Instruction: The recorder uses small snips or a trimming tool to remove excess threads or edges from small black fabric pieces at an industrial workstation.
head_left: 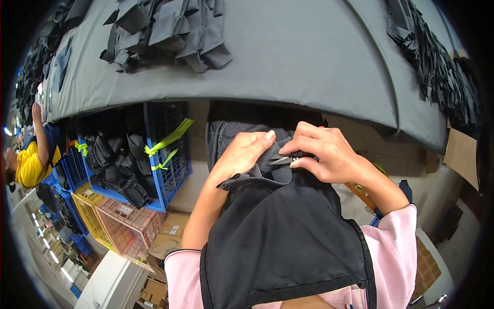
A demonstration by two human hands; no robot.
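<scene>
My left hand (243,152) is closed on a dark grey fabric piece (278,176), its thumb lying along the top edge. A curled strip of the fabric hangs below the fingers, above my black apron (293,232). In my right hand (329,152) is a small pair of thread snips (281,160), pinched between thumb and fingers. The snips' pale blades point left, against or very close to the fabric by my left thumb. Loose threads lie on dark cloth (224,135) just beyond my left hand. My right fingers and palm hide most of the snips' handle.
A grey cloth-covered table (288,56) spans the far side, bearing stacked grey fabric pieces (175,31) and a dark pile (432,62) at right. On the left stand a blue crate (159,154) of black items, a pink crate (128,221) and a person in yellow (33,162).
</scene>
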